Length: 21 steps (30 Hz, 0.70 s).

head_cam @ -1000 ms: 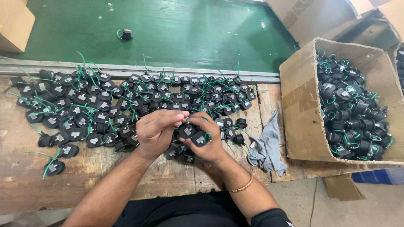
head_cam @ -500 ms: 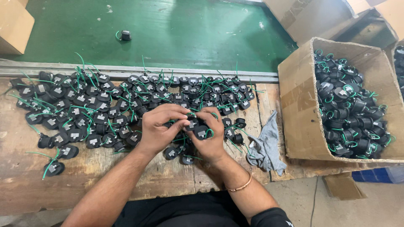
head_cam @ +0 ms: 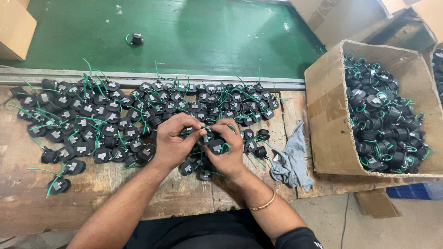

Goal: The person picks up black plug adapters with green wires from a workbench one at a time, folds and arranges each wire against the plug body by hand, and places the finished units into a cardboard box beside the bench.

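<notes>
My left hand [head_cam: 174, 140] and my right hand [head_cam: 229, 150] meet over the wooden bench [head_cam: 115, 193], fingers closed together on one small black round part with a green wire [head_cam: 216, 145]. The left fingertips pinch at its top edge while the right hand cups it from the right. Around and under the hands lies a spread of many similar black parts with green wires [head_cam: 101, 124], most with a pale label facing up.
A tilted cardboard box [head_cam: 330, 115] full of the same parts stands at the right. A grey rag [head_cam: 291, 159] lies beside it. A green conveyor surface [head_cam: 194, 37] with one lone black part [head_cam: 136, 38] runs behind a metal rail [head_cam: 152, 78]. Another carton [head_cam: 14, 27] sits far left.
Both hands have stayed together on the part, shifting slightly and turning it; the left fingers now pinch its top. The pile looks unchanged.
</notes>
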### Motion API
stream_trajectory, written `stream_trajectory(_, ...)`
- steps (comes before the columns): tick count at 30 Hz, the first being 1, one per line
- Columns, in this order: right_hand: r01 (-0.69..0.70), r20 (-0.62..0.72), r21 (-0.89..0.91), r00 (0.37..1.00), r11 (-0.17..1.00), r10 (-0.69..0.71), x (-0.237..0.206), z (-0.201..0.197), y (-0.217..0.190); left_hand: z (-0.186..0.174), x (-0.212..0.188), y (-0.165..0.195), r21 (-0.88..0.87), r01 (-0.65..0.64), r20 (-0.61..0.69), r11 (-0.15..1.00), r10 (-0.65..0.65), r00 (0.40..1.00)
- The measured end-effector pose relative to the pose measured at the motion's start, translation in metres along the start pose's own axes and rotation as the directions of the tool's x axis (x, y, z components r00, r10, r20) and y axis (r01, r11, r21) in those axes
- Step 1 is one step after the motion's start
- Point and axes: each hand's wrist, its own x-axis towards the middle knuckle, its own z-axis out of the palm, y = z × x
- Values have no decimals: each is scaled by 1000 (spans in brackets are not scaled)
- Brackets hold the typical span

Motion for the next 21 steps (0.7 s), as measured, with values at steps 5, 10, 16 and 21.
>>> stream_trajectory(5, -15, -33, 21, 999, 1000, 16, 1, 0, 1, -14, 7, 3, 36, -133, -9, 991, 133, 991)
stream_trajectory(10, -60, -71, 96, 995, 994, 67, -2, -3, 9, -34, 20, -7, 160, 3, -225, 987, 34, 974)
stream_trajectory(16, -125, -63, 211, 988, 969, 141, -5, -3, 21, -43, 27, -23, 455, 89, -180, 886, -6, 984)
stream_trajectory(21, -156, -60, 388, 979, 908, 194, -8, -2, 27, -38, 30, -29, 613, 23, -63, 790, 20, 998)
